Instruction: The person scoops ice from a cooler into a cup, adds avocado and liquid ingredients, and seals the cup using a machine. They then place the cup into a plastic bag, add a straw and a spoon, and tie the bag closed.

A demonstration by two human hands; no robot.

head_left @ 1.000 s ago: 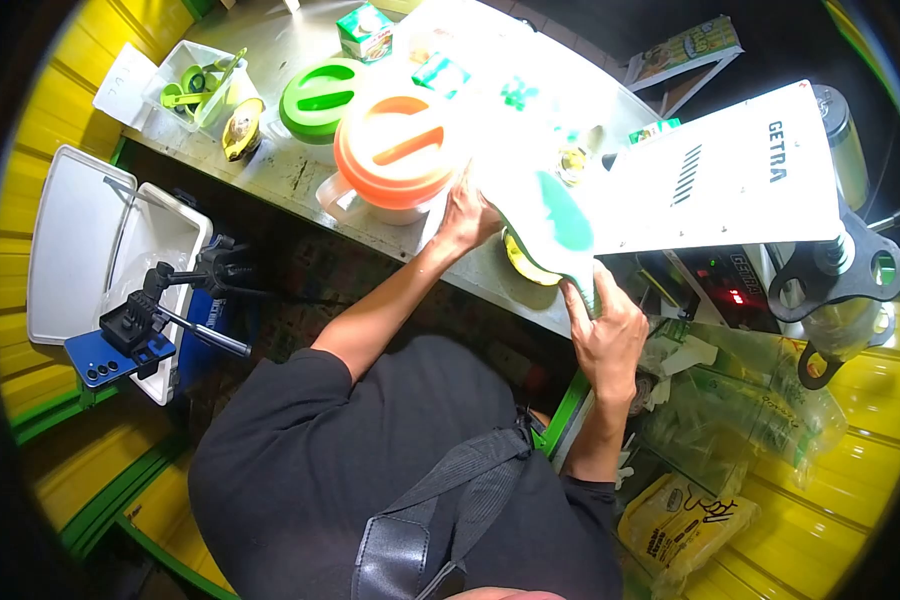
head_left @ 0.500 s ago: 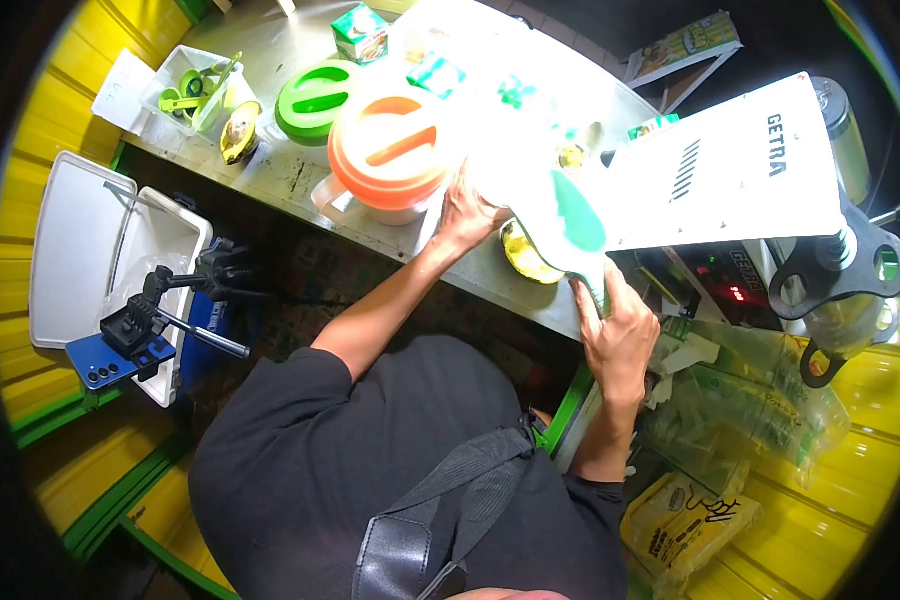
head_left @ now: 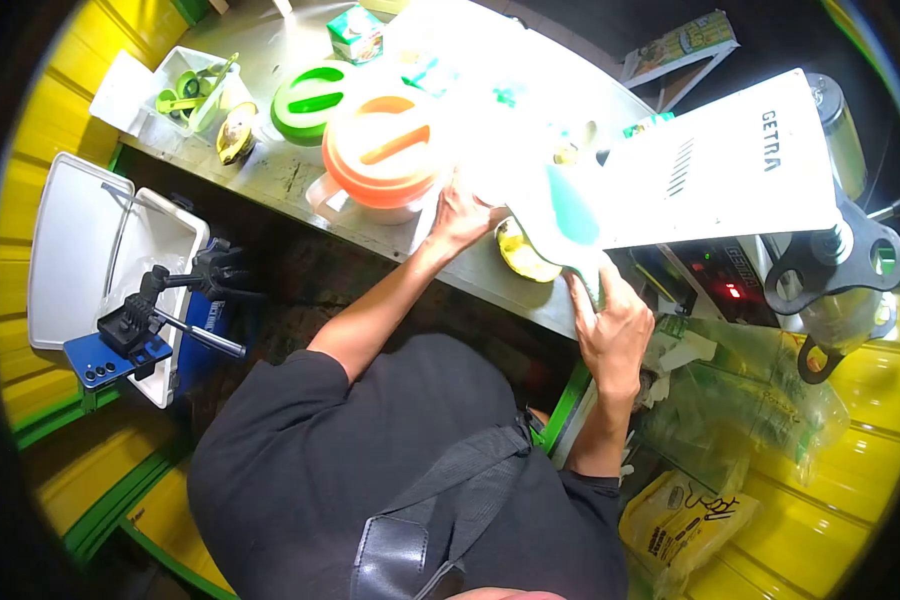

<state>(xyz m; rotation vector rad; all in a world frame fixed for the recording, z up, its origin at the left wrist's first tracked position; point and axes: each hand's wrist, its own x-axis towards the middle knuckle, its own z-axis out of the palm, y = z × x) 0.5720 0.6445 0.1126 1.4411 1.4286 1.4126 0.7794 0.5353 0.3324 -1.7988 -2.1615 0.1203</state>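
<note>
My right hand point(head_left: 615, 325) is wrapped round the handle of a green-and-white tool point(head_left: 574, 215), whose far part is lost in glare. My left hand point(head_left: 460, 218) is closed at the near edge of the glare, just right of the orange-lidded pitcher point(head_left: 385, 150); what it grips is washed out. Between my hands, a yellow fruit piece point(head_left: 526, 258) lies near the table's front edge. A green-lidded pitcher point(head_left: 310, 103) stands behind and left of the orange one.
A metal table point(head_left: 280, 190) carries a clear bin of green utensils point(head_left: 185, 95), another fruit piece point(head_left: 237, 132) and a green box point(head_left: 356, 34). The white GETRA machine point(head_left: 720, 165) stands right. A phone point(head_left: 117, 360) on a mount and an open cooler point(head_left: 173, 240) are at left.
The whole view has shifted very slightly. Both hands and the green-and-white tool keep nearly the same positions.
</note>
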